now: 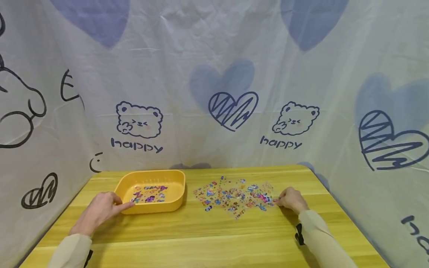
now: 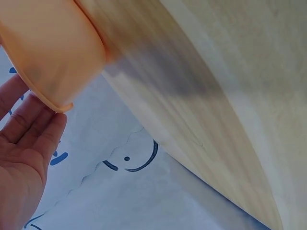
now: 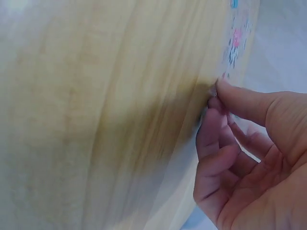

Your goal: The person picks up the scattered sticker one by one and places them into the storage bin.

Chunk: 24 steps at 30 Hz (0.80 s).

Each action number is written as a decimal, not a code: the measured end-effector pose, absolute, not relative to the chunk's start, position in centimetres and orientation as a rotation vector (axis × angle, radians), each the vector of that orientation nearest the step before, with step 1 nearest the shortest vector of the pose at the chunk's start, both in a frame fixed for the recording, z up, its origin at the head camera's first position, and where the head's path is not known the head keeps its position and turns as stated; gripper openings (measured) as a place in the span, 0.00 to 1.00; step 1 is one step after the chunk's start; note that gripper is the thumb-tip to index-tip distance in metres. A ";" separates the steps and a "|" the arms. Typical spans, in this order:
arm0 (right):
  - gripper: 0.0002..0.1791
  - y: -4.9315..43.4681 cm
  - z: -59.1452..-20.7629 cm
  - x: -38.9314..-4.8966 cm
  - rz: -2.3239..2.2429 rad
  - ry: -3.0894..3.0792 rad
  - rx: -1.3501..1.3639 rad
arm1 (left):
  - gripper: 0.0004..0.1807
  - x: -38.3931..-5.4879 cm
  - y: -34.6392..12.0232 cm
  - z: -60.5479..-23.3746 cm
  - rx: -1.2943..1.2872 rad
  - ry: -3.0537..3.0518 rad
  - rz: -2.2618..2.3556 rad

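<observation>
On the left of the table, my left hand (image 1: pixel 100 210) grips the near left rim of a yellow plastic tray (image 1: pixel 177 205). In the left wrist view the fingers (image 2: pixel 53 129) reach up to the outer rim of the tray (image 2: pixel 62 72). Inside it lie small colourful cartoon stickers (image 1: pixel 150 199). To its right, clear sticker sheets (image 1: pixel 233 193) printed with several small figures lie spread flat and overlapping. My right hand (image 1: pixel 292 200) pinches the right edge of these sheets. Seen from the right wrist, thumb and forefinger meet at the tip, and the sheet (image 3: pixel 235 40) stretches beyond them.
The wooden table (image 1: pixel 201 238) has rounded back corners. A white curtain (image 1: pixel 184 82) with hearts and bear drawings hangs close behind it and along both sides.
</observation>
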State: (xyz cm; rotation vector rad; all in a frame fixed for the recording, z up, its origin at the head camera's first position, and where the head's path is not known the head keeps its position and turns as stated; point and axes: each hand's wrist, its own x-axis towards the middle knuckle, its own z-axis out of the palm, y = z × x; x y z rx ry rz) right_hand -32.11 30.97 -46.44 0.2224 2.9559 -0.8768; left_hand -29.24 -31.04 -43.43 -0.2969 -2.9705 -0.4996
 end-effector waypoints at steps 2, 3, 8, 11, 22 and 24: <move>0.11 31.0 -46.4 -32.1 -0.905 2.946 0.223 | 0.32 -29.3 -31.0 -43.3 -0.290 -2.970 -0.503; 0.12 31.1 -46.4 -32.1 -0.913 2.941 0.228 | 0.31 -29.4 -30.9 -43.3 -0.282 -2.973 -0.507; 0.13 31.6 -45.8 -32.2 -0.920 2.954 0.201 | 0.31 -29.4 -30.9 -43.1 -0.249 -3.002 -0.520; 0.14 31.9 -45.2 -32.1 -0.893 2.996 0.206 | 0.32 -29.3 -30.9 -43.1 -0.243 -3.008 -0.521; 0.16 32.8 -44.5 -31.9 -0.933 3.042 0.210 | 0.29 -29.3 -30.7 -43.3 -0.272 -2.980 -0.496; 0.15 32.9 -44.7 -32.0 -0.942 3.049 0.233 | 0.28 -29.3 -30.6 -43.4 -0.271 -2.973 -0.496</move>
